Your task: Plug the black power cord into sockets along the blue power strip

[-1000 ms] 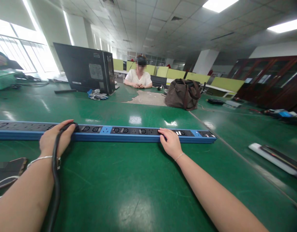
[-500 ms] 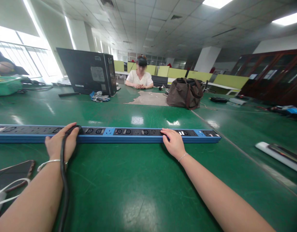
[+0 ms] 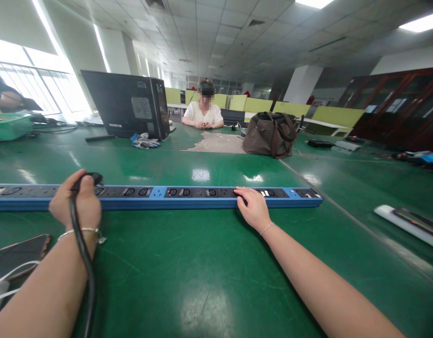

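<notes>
A long blue power strip [image 3: 191, 203] with black and blue socket sections lies across the green table [image 3: 188, 263]. My left hand [image 3: 75, 206] is closed round a black plug [image 3: 94, 178], which is raised and tilted just above the strip's left half. From the plug, a thick black cable [image 3: 83, 253] runs down over my wrist and forearm to the lower edge of the view. My right hand [image 3: 254, 207] grips the strip's right part, fingers over the top face and thumb at the front edge. It covers a few sockets there.
At lower left are a phone [image 3: 19, 253] and a white cord [image 3: 17, 272]. A white bar-shaped object [image 3: 406, 225] lies at right. Farther back stand a black computer case [image 3: 132, 105], gloves [image 3: 145, 141], a brown bag [image 3: 269, 135], a green basket [image 3: 12, 126] and a seated person [image 3: 203, 112].
My left hand has moved left with the plug and lifted it off the strip's face, turning the wrist. My right hand and the strip stay where they were.
</notes>
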Available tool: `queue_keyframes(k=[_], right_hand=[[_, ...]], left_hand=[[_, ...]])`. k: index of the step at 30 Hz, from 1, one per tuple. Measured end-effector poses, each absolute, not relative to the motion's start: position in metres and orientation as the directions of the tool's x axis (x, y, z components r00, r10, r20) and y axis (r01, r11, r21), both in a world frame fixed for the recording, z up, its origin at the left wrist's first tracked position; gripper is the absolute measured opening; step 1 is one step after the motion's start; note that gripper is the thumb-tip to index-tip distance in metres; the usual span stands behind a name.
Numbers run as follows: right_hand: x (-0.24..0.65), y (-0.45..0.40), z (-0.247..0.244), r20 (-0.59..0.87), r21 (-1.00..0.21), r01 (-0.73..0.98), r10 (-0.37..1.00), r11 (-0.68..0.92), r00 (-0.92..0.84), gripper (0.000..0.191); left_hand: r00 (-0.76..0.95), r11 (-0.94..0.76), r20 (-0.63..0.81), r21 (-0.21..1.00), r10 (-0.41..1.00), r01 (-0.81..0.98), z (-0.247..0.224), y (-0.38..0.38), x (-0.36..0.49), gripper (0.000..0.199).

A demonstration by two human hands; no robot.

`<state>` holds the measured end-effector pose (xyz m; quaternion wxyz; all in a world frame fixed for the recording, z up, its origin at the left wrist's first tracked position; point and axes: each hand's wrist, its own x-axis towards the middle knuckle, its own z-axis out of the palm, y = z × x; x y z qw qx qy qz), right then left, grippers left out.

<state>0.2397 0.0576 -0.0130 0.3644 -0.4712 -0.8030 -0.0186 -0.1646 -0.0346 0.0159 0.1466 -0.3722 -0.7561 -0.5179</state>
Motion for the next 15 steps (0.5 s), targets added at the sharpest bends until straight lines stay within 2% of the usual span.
queue_keyframes(k=[1, 3, 7, 10, 15], right_hand=[[0.24, 0.058, -0.013, 0.602, -0.315, 0.771, 0.745, 0.554, -0.289, 0.028], [0.239, 0.057, -0.013, 0.599, -0.316, 0.773, 0.747, 0.55, -0.287, 0.028], [0.239, 0.057, -0.012, 0.607, -0.317, 0.769, 0.742, 0.554, -0.285, 0.028], [0.239, 0.057, -0.012, 0.612, -0.316, 0.765, 0.737, 0.56, -0.287, 0.028], [0.239, 0.057, -0.012, 0.607, -0.317, 0.769, 0.742, 0.555, -0.285, 0.028]], left_hand=[[-0.696, 0.143, 0.639, 0.694, 0.328, 0.705, 0.017, -0.034, -0.164, 0.056], [-0.693, 0.092, 0.65, 0.705, 0.31, 0.703, 0.02, -0.031, -0.157, 0.05], [-0.613, 0.042, 0.576, 0.71, 0.541, 0.703, 0.027, -0.023, -0.13, 0.039], [-0.502, -0.002, 0.536, 0.686, 0.679, 0.728, 0.03, -0.017, -0.108, 0.039], [-0.395, 0.038, 0.445, 0.624, 0.804, 0.78, 0.024, -0.012, -0.096, 0.042]])
